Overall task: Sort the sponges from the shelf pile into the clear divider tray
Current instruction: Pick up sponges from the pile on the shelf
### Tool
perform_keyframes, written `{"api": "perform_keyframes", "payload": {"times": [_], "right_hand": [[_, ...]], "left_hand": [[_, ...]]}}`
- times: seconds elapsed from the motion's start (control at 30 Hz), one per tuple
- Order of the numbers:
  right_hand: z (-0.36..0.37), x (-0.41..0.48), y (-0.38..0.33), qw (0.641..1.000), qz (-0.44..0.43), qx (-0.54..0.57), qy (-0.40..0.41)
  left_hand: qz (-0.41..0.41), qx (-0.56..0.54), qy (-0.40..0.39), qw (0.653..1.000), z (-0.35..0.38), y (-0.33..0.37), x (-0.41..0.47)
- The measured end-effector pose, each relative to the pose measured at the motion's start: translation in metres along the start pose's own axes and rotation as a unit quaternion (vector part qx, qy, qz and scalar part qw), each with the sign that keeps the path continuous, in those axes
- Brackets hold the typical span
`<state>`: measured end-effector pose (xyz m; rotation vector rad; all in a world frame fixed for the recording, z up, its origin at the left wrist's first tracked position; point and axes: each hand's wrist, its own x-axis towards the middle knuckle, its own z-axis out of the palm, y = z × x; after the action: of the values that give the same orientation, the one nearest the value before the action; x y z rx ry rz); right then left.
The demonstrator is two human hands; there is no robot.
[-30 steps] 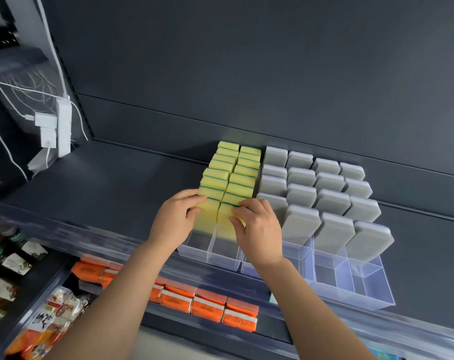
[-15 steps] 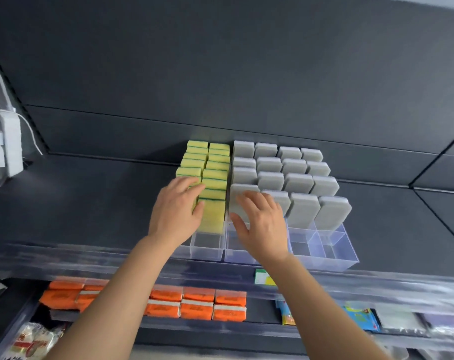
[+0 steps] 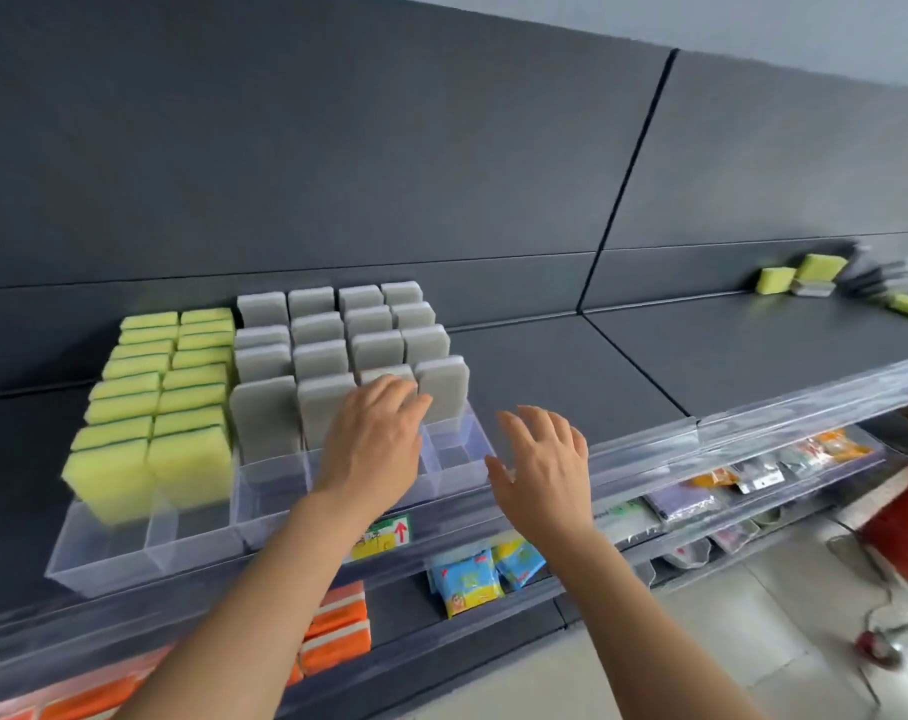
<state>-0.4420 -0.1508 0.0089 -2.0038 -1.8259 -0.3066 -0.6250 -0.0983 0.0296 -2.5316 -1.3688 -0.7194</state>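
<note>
Both your hands are at the clear divider tray (image 3: 104, 558) on the matte dark shelf (image 3: 571, 371).

The tray is a long, hard, see-through box with thin walls, standing at the shelf's front edge. Smooth grey sponges (image 3: 317, 345) with rounded corners stand upright in its four right columns, and porous yellow sponges (image 3: 150, 407) with green backs fill the two left ones. The loose shelf pile (image 3: 805, 278) lies well apart, far right. Your left hand (image 3: 374, 449) lies over a front grey sponge, fingers relaxed and holding nothing; it seems to touch, but blur hides it. Your right hand (image 3: 545, 459) hovers spread wide and empty just beside the tray's right end.
</note>
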Motion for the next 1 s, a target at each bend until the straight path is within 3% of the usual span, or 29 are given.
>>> {"api": "perform_keyframes", "payload": {"times": [0.43,1.0], "right_hand": [[-0.041,-0.052,0.205,0.986,0.125,-0.036,-0.102],[-0.062,-0.084,0.396,0.962,0.248,-0.044,-0.107]], "left_hand": [[0.092,-0.047,-0.054,0.993,0.074,0.185,0.053],[0.119,-0.102,-0.124,0.98,0.159,0.356,0.135]]}}
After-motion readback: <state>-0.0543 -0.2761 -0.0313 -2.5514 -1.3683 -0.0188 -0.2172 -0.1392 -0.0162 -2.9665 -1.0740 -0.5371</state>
